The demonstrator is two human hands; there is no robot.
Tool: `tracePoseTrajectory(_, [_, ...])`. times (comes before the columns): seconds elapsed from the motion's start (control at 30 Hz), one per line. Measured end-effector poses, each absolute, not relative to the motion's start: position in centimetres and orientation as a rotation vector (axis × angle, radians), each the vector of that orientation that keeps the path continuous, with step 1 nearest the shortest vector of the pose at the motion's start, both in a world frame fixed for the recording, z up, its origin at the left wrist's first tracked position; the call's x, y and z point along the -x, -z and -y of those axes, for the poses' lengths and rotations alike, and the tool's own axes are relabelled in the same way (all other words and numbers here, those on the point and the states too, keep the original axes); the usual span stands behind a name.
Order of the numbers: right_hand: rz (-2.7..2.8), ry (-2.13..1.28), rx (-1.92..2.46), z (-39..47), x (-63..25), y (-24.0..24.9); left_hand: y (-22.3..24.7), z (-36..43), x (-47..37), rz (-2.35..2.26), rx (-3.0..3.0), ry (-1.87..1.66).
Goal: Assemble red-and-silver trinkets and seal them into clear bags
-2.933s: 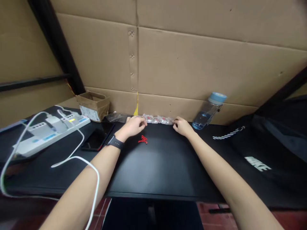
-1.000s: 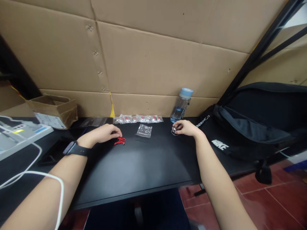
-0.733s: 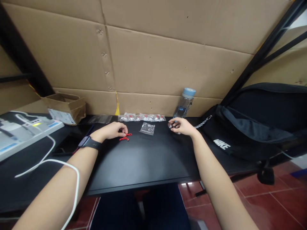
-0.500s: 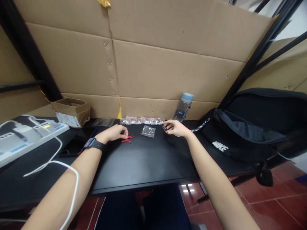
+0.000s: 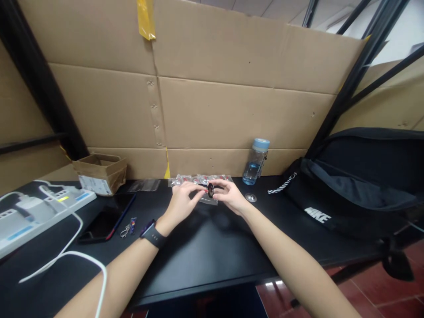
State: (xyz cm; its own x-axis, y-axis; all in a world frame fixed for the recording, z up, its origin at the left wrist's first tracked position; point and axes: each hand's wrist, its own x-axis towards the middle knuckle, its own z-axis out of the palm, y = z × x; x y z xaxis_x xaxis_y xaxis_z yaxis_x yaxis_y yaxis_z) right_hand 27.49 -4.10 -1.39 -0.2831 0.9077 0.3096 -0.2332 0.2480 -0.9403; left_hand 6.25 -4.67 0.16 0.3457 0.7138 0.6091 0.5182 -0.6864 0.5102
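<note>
Red cord and dark disc are now held right up against each other, off the table

So the disc is clamped on edge between the right hand's thumb and fingers, and the cord's pinched by the left hand, mostly hidden, just a bit of red poking out. The cord's been lifted off the tabletop and both hands have been brought together, so it looks like the two pieces are being worked as a pair; whether they're joined can't be told. Below, a clear bag is partly covered; packets are lined up behind, and a clear round piece is left near the bottle.
</note>
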Motion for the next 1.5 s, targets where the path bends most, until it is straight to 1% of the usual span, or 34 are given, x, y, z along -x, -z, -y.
tracePoseTrajectory(0.33, [1.339,-1.424,0.563,4.6,-27.3,1.3,0.0,5.3,-6.3,-1.242,-2.335,-1.312])
tracePoseTrajectory(0.57, [1.378,-1.471,0.573,4.9,-26.9,1.4,0.3,5.5,-6.6,-1.226,-2.308,-1.335])
tracePoseTrajectory(0.8, [1.39,-1.43,0.58,5.0,-26.8,1.3,0.3,5.7,-6.6,-1.316,-2.462,-1.249])
tracePoseTrajectory(1.07, [1.368,-1.393,0.631,5.1,-26.5,1.4,0.6,5.8,-6.8,-1.379,-2.575,-1.474])
tracePoseTrajectory(1.5, [1.455,-1.112,0.7,4.6,-25.6,2.9,1.0,5.7,-7.0,-1.438,-2.533,-1.473])
